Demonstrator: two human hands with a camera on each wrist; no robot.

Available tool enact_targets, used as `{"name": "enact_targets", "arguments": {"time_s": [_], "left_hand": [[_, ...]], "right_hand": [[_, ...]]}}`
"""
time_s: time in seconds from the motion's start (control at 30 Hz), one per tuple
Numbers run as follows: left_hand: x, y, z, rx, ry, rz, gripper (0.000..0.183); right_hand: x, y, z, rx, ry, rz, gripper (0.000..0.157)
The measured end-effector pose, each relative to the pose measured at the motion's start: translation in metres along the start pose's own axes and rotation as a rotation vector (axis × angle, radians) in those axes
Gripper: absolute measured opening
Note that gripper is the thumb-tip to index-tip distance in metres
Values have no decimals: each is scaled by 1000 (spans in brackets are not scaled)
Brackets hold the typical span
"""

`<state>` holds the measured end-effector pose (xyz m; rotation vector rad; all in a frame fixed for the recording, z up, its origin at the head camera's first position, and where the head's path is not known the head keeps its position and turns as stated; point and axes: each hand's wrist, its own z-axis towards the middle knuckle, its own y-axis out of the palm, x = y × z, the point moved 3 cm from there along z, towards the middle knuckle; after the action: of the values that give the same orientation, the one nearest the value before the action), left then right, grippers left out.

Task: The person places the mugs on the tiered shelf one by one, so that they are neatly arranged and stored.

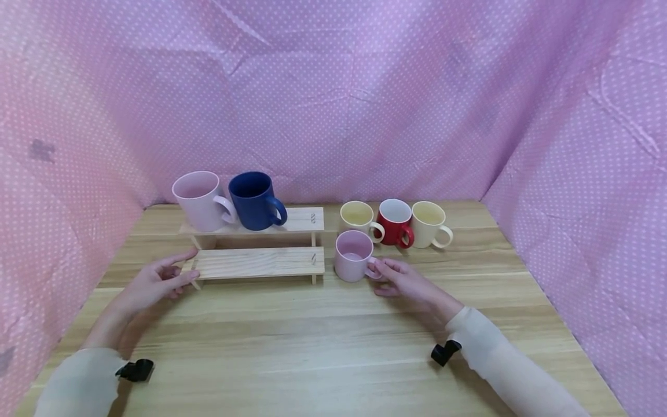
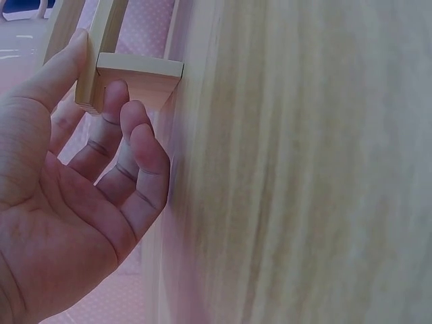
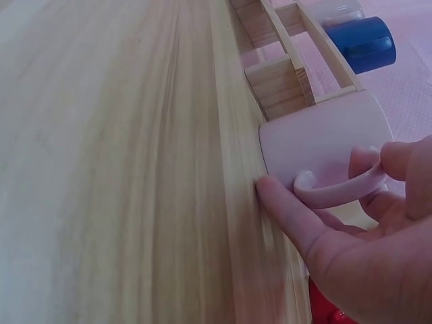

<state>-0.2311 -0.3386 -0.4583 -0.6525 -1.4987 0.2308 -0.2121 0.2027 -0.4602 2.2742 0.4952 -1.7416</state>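
My left hand (image 1: 151, 282) pinches the left end of the lower board of a two-step wooden rack (image 1: 255, 263), thumb and index finger at its edge. In the left wrist view, the other fingers curl loosely beside the rack's leg (image 2: 138, 74). With my right hand (image 1: 403, 281) I pinch the handle of a pink mug (image 1: 350, 263), which stands upright just right of the lower step. The right wrist view shows thumb and fingers around that handle (image 3: 341, 192). On the upper step are a larger pale pink mug (image 1: 200, 202) and a dark blue mug (image 1: 252, 202), handles to the right.
Behind the pink mug stand a cream mug (image 1: 354, 214), a red mug (image 1: 392, 223) with a white inside, and another cream mug (image 1: 427, 226), close together. A pink dotted cloth (image 1: 333, 116) hangs around the back and sides of the wooden table (image 1: 292, 347).
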Motion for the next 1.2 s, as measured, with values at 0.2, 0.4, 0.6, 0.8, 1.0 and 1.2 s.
{"name": "enact_targets", "arguments": {"time_s": [0.2, 0.4, 0.6, 0.8, 1.0, 1.2], "left_hand": [[1, 1, 1, -2, -12, -2, 66], [1, 2, 3, 1, -12, -19, 66], [0, 1, 4, 2, -7, -20, 66], [0, 1, 3, 2, -7, -16, 66], [1, 0, 2, -1, -19, -3, 67], [2, 0, 0, -2, -12, -3, 67]], "right_hand": [[-3, -1, -5, -60, -30, 42, 52], [-6, 2, -9, -19, -23, 134, 49], [-9, 5, -12, 17, -24, 208, 45], [-23, 4, -18, 7, -83, 244, 37], [-53, 2, -24, -18, -182, 248, 31], [-87, 6, -20, -5, -221, 239, 36]]}}
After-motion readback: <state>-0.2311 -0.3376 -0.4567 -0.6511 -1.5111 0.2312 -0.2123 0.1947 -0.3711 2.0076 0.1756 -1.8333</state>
